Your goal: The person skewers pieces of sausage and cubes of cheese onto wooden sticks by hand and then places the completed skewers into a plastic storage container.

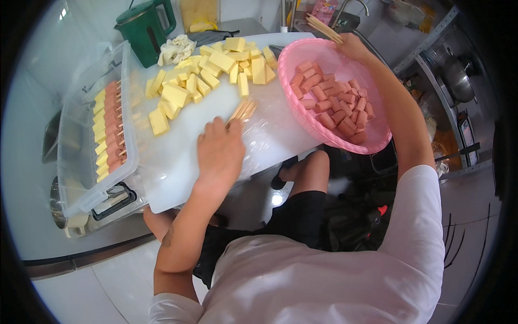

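Observation:
On the white cutting board [162, 170], my left hand [221, 152] has its fingers around a bundle of wooden skewers [243, 111]; their lower ends are hidden under the hand. My right hand [354, 48] is at the far rim of a pink plastic basket [297, 107] and grips a second bundle of wooden sticks [323, 28]. Cut pink sausage pieces [334, 95] lie in the basket, which tilts towards me over the board's right edge. Pale yellow rectangular blocks [176, 95] are heaped beyond my left hand.
At the left, a clear plastic box [91, 194] holds a row of skewered sausage and yellow pieces [109, 129]. Behind stand a green electric kettle [141, 32] and a crumpled white cloth [177, 49]. A faucet [354, 6] is at the back, and metal shelving [439, 97] is at right.

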Available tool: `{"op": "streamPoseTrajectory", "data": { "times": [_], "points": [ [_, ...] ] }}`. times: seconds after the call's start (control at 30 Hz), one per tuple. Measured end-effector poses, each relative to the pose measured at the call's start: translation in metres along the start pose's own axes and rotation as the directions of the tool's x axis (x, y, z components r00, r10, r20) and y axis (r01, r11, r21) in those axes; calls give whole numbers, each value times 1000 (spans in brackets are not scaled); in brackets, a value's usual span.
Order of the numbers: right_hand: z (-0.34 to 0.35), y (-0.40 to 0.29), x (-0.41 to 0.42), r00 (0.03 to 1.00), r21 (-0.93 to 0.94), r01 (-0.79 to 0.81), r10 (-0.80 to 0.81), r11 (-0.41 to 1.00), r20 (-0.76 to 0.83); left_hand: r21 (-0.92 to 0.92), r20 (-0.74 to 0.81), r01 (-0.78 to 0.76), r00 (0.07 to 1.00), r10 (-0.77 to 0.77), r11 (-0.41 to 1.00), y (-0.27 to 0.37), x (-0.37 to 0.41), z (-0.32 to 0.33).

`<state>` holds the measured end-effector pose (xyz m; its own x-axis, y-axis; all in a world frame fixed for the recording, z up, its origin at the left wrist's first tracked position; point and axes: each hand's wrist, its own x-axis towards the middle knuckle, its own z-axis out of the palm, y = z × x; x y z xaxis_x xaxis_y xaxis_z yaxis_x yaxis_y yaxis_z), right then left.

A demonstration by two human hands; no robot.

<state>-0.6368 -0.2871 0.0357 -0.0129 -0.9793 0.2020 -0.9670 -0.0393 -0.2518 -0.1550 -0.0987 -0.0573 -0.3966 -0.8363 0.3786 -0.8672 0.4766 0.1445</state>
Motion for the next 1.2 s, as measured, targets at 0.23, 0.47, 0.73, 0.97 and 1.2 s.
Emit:
{"op": "streamPoseTrajectory", "data": {
  "times": [0.23,0.47,0.73,0.97,1.2],
  "points": [
    [14,-27,10,965,-173,101,-139,980,-223,-77,41,65,997,-62,995,-33,-33,-35],
    [-79,-138,-108,954,701,35,185,712,-236,-218,30,29,999,-23,976,-38,-33,-46],
    [-58,-179,-326,949,997,-65,311,49,46,-649,-68,-359,906,419,671,71,95,-65],
    [47,-210,-417,862,832,-502,-210,-237,461,-247,550,-533,611,570,809,134,203,28],
    [59,-228,-415,886,844,-452,-255,-288,387,-294,472,-472,684,556,831,131,200,10]
  ]
}}
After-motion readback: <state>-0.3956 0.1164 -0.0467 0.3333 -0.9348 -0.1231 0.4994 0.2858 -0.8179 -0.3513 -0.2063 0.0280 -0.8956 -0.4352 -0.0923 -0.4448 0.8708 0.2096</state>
